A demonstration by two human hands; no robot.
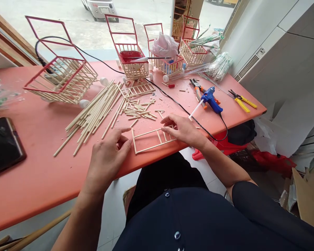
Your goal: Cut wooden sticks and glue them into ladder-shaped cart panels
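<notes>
A small ladder-like frame of pale wooden sticks [134, 141] lies on the table near its front edge. At its left end, my left hand [104, 157] has curled fingers, with the index finger and thumb against the end stick. Over the right part, my right hand [187, 130] pinches the frame near its rungs and hides some of them. Short cut sticks [138, 111] are scattered just beyond. A bundle of long wooden sticks [94, 111] lies beyond my left hand. The blue hot glue gun [211, 99], with a glue stick in it, rests to the right.
Several stick-built carts with red handles, one a large cart [65, 76], stand along the back. Orange-handled pliers [197, 92] and yellow-handled wire strippers [243, 101] lie right. A black phone [5, 144] lies left. A black cable [172, 99] crosses the pink table [54, 167].
</notes>
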